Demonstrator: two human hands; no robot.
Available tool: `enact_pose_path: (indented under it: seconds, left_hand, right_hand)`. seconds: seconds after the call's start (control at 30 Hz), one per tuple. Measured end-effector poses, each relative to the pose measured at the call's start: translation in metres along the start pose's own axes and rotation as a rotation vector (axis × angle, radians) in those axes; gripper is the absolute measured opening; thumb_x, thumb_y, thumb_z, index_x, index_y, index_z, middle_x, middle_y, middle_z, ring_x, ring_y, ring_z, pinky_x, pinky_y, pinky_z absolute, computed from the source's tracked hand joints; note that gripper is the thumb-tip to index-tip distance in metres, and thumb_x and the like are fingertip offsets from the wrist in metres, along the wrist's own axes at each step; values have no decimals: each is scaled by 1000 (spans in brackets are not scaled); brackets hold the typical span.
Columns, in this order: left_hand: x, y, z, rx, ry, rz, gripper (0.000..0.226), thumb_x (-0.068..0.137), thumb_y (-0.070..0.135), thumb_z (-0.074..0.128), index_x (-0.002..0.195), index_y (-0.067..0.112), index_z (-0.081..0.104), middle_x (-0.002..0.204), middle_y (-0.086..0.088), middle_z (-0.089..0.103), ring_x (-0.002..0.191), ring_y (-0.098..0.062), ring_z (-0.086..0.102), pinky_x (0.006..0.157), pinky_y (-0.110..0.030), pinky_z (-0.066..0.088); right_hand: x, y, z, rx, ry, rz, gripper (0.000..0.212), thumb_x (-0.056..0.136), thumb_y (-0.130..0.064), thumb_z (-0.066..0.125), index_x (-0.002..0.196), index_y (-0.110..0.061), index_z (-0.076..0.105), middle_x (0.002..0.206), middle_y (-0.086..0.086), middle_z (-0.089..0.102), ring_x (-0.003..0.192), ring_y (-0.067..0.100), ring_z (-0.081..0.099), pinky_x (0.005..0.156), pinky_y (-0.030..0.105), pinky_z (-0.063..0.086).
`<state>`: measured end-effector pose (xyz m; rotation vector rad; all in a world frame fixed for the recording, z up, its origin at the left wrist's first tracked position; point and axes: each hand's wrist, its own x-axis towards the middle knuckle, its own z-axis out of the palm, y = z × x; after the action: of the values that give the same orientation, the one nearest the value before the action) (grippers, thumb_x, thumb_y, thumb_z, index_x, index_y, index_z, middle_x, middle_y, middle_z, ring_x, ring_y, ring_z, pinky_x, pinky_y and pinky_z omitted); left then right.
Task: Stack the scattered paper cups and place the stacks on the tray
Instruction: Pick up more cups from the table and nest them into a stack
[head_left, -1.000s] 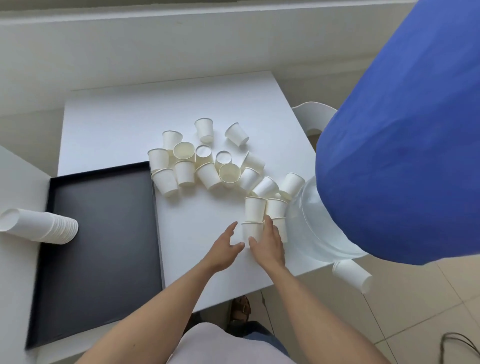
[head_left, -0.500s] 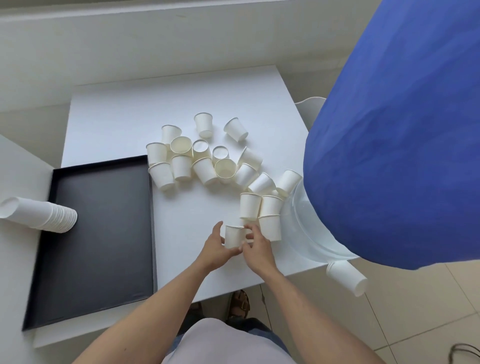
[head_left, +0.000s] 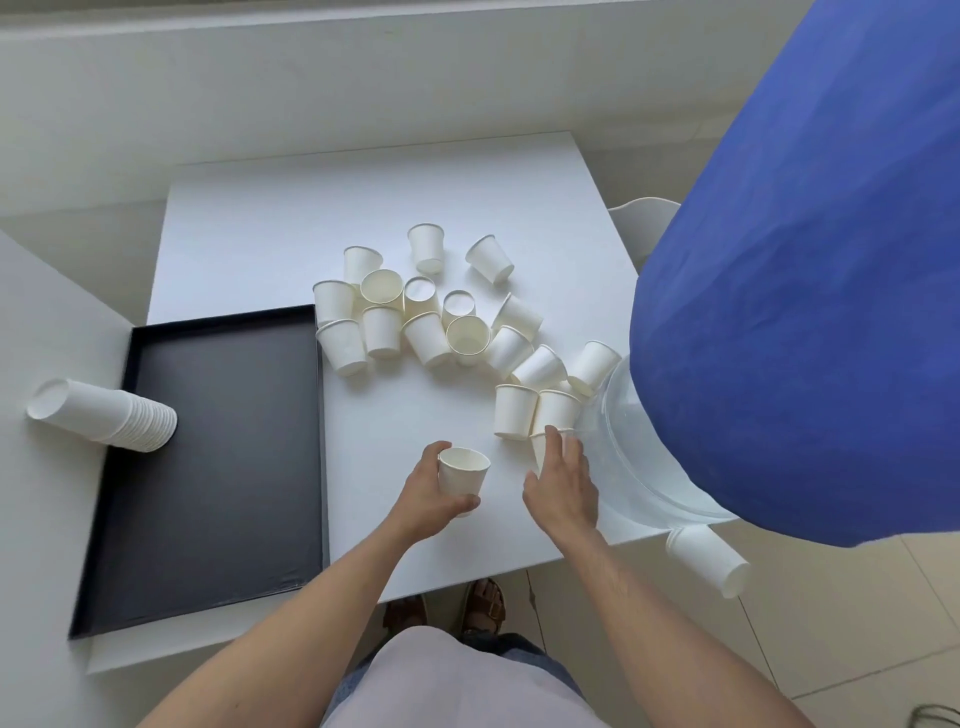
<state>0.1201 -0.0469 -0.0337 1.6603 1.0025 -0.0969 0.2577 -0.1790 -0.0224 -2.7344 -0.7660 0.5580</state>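
Observation:
Several white paper cups (head_left: 431, 322) lie scattered, most upside down, across the middle of the white table (head_left: 363, 208). My left hand (head_left: 428, 493) holds one cup (head_left: 462, 474) upright, mouth up, just above the table near its front edge. My right hand (head_left: 563, 486) reaches over an upside-down cup (head_left: 540, 447) next to the jug, fingers laid on it; whether they grip it is unclear. The black tray (head_left: 208, 467) lies at the left. A long stack of nested cups (head_left: 104, 415) lies on its side over the tray's left rim.
A big blue water jug (head_left: 805, 286) with a clear neck (head_left: 639, 457) fills the right side and overhangs the table's right corner. One cup (head_left: 709, 561) sticks out below it past the table edge. A white chair back (head_left: 641, 218) stands behind.
My left hand has taken the cup alone, turned it mouth up and drawn it left. My right hand let go of it and moved right onto the cup beside the jug.

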Motion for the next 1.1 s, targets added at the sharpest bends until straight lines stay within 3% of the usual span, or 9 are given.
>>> enact_pose_path:
  seconds: [0.1,0.27,0.33,0.53,0.73,0.87,1.0,1.1]
  left_hand:
    - [-2,-4,-5,16,1,15,85,73,21,80,142,23,30,129,-4,47,113,-25,50,88,-34,50]
    - [-3,-8,-16,41,-7,30,87,74,23,80,144,23,28,131,-3,45,114,-25,49,90,-34,49]
    - [-3,-9,-20,45,-6,40,88,74,23,80,144,23,28,131,-4,44,114,-25,48,88,-32,49]
    - [-1,-13,-29,66,-19,57,90,74,22,80,146,22,27,135,-4,44,118,-26,48,95,-33,46]
    - [1,-18,-34,88,-37,59,89,75,22,80,147,22,27,138,-4,43,121,-25,46,100,-36,44]
    - [3,-23,-35,99,-47,68,89,75,23,80,147,23,27,137,-3,43,119,-23,46,96,-31,43]
    - [4,-26,-36,109,-60,78,90,73,24,80,147,25,28,136,0,43,119,-21,45,98,-30,42]
    - [4,-27,-37,109,-70,76,90,72,25,80,145,28,29,131,2,44,118,-21,47,97,-31,43]
  right_hand:
    - [2,-6,2,-68,-33,53,70,92,-25,57,150,-20,17,148,14,28,115,31,50,80,39,51]
    - [2,-15,4,-73,-58,132,76,92,-30,57,151,-22,10,132,15,42,100,29,58,66,34,42]
    - [4,-14,5,-92,-101,160,77,93,-33,55,152,-23,7,128,14,47,98,30,60,67,34,40]
    - [3,-12,7,-74,-117,188,74,89,-39,56,148,-23,14,116,12,59,101,34,60,74,38,41]
    - [-6,-13,11,38,-98,253,70,81,-45,58,134,-19,20,91,3,56,81,30,55,69,36,41]
    - [-16,-13,17,167,-83,310,66,76,-51,57,124,-22,22,92,1,54,80,29,50,70,37,39]
    - [-27,-18,21,491,-50,229,65,75,-53,63,127,-37,27,90,-5,57,82,20,58,68,34,44]
    - [-29,-27,16,746,69,160,60,80,-43,72,126,-41,33,89,-5,61,78,8,61,60,17,44]
